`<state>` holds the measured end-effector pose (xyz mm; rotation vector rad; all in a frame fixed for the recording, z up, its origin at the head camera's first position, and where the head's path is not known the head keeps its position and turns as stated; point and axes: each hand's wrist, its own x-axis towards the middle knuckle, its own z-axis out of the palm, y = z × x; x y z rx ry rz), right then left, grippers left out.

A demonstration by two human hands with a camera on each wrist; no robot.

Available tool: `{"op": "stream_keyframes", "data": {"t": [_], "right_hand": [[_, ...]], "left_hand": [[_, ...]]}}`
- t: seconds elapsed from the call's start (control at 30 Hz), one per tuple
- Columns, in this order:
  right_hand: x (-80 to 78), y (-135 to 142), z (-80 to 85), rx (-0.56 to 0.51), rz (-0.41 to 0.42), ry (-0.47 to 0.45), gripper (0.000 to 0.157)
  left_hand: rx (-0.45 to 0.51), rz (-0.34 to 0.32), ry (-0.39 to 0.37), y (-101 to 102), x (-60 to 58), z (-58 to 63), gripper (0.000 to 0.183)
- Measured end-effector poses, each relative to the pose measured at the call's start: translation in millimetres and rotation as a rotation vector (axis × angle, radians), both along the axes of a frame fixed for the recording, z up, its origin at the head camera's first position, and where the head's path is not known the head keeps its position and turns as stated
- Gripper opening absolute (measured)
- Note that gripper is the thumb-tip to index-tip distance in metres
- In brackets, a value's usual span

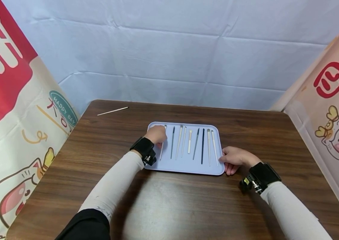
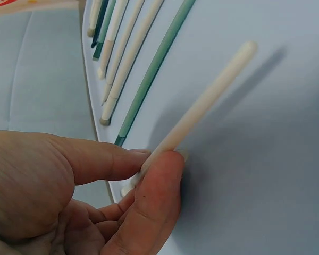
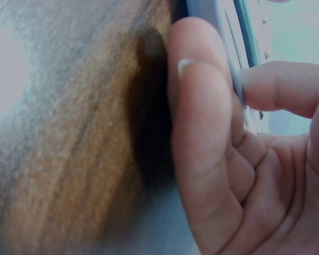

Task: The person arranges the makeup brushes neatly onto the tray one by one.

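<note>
A pale lavender tray (image 1: 184, 167) lies on the table with several slender makeup brushes side by side, in white, green and dark tones. Over the tray's left end, my left hand (image 1: 156, 134) pinches a white-handled brush (image 2: 207, 103) between thumb and fingers. Its bare handle end angles up off the tray surface and casts a shadow; the other end is partly behind the fingers. My right hand (image 1: 236, 157) grips the tray's right rim, thumb on the upper side and fingers against the outer side. Nearest the pinched brush is a green brush (image 2: 154, 74).
On the wooden table (image 1: 169, 206), a thin white brush with a dark tip (image 1: 112, 111) lies near the back left corner. A pale blue cloth (image 1: 169, 60) hangs behind the table. Printed cloths hang at the left (image 1: 37, 110) and right (image 1: 316, 133).
</note>
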<state>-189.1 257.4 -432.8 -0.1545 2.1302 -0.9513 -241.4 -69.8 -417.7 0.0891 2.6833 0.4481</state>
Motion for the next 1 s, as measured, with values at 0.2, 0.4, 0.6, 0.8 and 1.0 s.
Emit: {"op": "stream_keyframes", "data": {"t": [0.2,0.4,0.6,0.8,1.0], "right_hand": [[-1.0,0.7,-3.0,0.006,0.001,-0.002,0.009],[-1.7,0.4,-2.1,0.025,-0.003,0.003,0.010],[-2.8,0.6,-2.3,0.021,0.010,0.005,0.010],[-4.1,0.8,-2.5,0.025,0.012,0.004,0.010],[-4.5,1.0,-2.5,0.023,0.010,-0.010,0.010]], "left_hand": [[0.031,0.013,-0.010,3.6,2.7,2.3,0.019],[0.047,0.013,-0.012,7.3,3.7,4.3,0.020],[0.039,0.024,-0.022,8.3,1.1,1.8,0.022],[0.055,0.041,-0.027,7.8,-0.2,-0.9,0.022],[0.052,0.039,-0.035,7.8,-0.5,-1.5,0.022]]}}
